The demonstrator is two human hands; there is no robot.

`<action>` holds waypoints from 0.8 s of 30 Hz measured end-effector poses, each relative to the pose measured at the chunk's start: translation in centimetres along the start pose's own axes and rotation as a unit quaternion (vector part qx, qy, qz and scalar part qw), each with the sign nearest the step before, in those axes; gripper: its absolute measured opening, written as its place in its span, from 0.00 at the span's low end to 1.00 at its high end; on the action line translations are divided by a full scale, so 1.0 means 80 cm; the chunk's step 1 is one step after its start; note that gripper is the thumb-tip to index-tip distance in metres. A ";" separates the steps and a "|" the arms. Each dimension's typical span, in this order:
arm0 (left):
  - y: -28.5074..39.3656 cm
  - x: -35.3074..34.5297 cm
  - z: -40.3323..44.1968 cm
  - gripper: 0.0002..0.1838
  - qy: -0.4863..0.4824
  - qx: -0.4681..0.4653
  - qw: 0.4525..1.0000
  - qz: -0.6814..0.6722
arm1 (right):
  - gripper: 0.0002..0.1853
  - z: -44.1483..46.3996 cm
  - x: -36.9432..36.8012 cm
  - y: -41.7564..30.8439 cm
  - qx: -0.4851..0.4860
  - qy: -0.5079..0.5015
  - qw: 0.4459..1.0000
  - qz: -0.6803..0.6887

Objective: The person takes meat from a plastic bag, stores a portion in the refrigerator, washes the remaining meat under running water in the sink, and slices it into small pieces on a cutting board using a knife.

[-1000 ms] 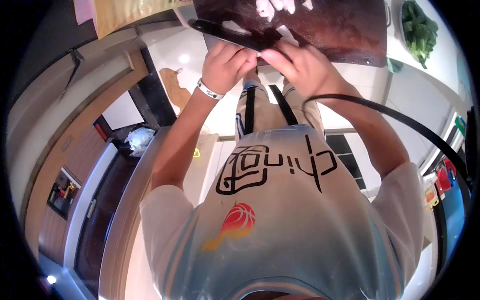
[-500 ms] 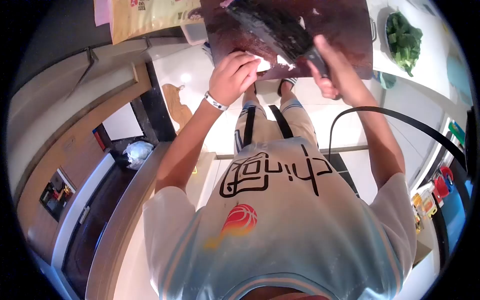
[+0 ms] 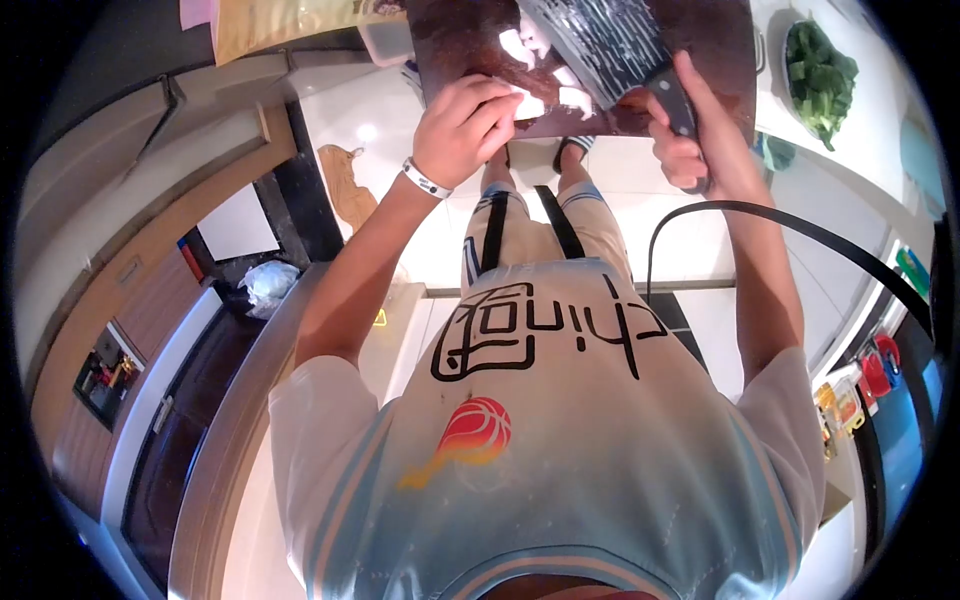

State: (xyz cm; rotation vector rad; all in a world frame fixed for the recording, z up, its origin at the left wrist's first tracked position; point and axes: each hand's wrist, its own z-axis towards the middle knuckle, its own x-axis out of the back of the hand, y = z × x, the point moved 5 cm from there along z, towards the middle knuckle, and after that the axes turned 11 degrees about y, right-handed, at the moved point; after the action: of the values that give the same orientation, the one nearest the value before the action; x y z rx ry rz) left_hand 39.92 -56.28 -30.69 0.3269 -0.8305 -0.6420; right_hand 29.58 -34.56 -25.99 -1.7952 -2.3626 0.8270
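My right hand is wrapped round the black handle of a kitchen cleaver. Its broad dark blade is tilted above a dark brown cutting board, with pale streaks across the face. At the board's near left edge, my left hand has its fingers bent and closed on a white piece of food; its kind is unclear. Between that hand and the blade lie cut white pieces, and another white piece sits farther back. The blade hides part of the board.
A dish of chopped leafy greens stands on the white counter at right. Left of the board are a yellow package and a clear container. A black strap-like band arcs near my right forearm.
The cleaver has swung up and right with my right hand, its streaked face now showing. More white pieces are visible on the board. My left hand stays almost in place.
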 end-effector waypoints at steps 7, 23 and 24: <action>0.001 0.003 -0.003 0.16 -0.017 -0.019 0.999 0.021 | 0.32 -0.025 0.001 0.020 0.186 0.071 0.910 -0.362; 0.023 0.000 -0.007 0.10 -0.045 0.048 0.994 0.091 | 0.24 -0.012 -0.002 0.022 0.217 -0.008 0.829 -0.516; 0.022 0.002 -0.006 0.10 -0.044 0.041 0.994 0.087 | 0.24 -0.012 -0.003 0.022 0.214 -0.015 0.833 -0.510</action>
State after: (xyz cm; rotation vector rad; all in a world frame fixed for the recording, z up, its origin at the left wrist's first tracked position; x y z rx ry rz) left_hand 41.11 -55.01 -30.01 0.2986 -0.9601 -0.4632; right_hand 31.51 -34.08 -25.91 -0.2241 -2.3612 1.0224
